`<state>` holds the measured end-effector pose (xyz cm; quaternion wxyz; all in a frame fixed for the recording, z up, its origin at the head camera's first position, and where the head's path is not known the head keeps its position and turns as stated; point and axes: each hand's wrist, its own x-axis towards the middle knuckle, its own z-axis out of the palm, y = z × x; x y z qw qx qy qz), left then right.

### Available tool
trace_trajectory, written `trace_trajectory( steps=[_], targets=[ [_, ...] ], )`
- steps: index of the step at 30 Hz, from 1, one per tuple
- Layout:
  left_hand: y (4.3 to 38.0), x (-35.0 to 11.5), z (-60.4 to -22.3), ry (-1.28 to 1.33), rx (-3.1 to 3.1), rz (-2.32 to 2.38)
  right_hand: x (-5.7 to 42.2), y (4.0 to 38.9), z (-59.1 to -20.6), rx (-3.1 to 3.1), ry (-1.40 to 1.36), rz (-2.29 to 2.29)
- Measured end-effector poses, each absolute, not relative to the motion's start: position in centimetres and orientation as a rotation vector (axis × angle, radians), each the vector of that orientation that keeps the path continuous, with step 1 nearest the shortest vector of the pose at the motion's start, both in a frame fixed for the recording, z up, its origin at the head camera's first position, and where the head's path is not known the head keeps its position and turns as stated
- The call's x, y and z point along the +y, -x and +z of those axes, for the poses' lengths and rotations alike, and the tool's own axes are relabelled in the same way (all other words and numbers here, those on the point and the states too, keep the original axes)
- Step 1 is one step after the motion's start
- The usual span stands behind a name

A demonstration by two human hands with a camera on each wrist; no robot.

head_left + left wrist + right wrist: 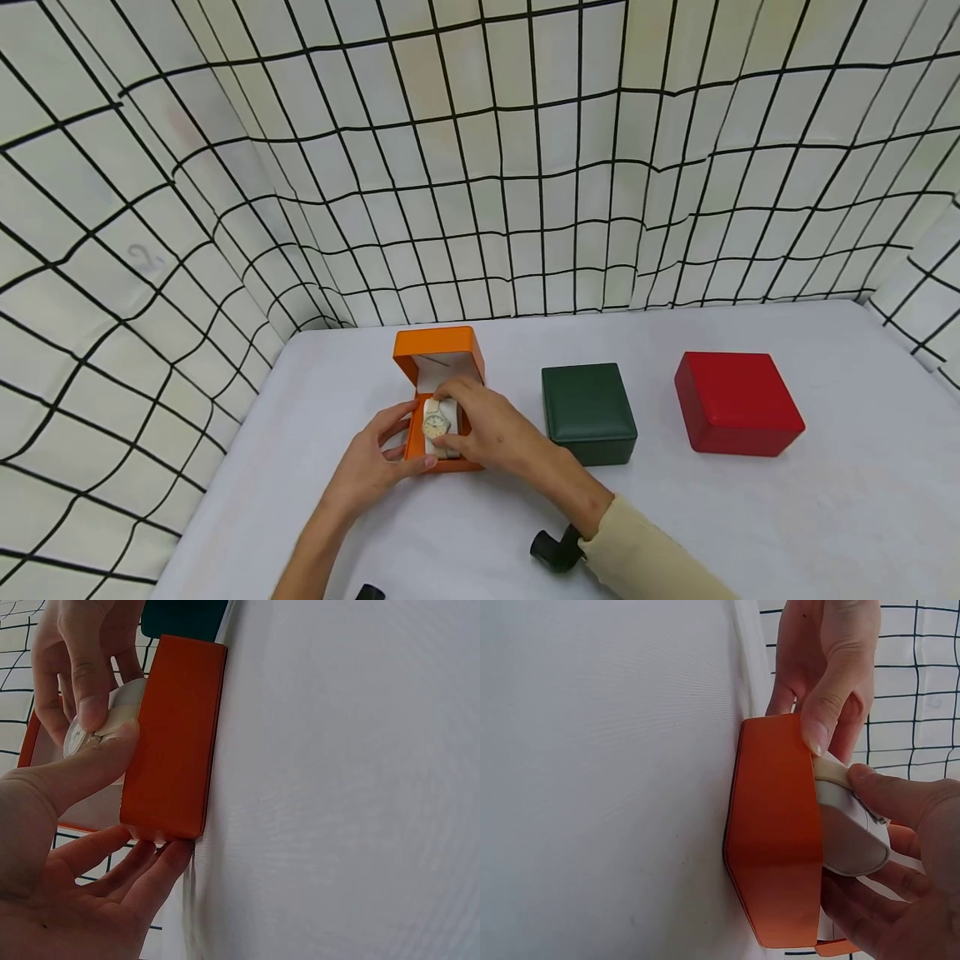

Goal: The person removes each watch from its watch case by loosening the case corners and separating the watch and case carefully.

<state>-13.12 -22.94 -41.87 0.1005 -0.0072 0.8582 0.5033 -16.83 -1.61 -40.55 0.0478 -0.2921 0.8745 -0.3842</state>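
Observation:
An orange watch box (431, 341) stands with its lid raised on the white table. Inside it, a watch (435, 426) with a pale dial and cream strap sits around a white cushion (847, 838). My left hand (365, 465) grips the box, its thumb on the front edge and its fingers along the left side. My right hand (495, 427) reaches over the box and pinches the watch and its cushion, thumb on the strap's near end, fingers at the far end. In the right wrist view, the cushion stands partly above the box's rim.
A closed green box (588, 404) stands right of the orange one, close to my right forearm. Farther right is a closed red box (738, 404). A black device (555, 550) shows at my right sleeve. White walls with black grid lines (480, 175) rise behind the table.

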Motion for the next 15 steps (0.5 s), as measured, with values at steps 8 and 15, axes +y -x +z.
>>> trace_trajectory(
  steps=[8,15],
  targets=[
    [13.14,-22.84,-41.82,0.025,2.531,1.489,-1.52,16.88,-40.35,2.656,0.89,-1.212],
    [13.0,-22.83,-41.73,0.033,2.52,1.502,-1.5,16.66,-40.27,2.673,0.908,-1.23]
  ],
)
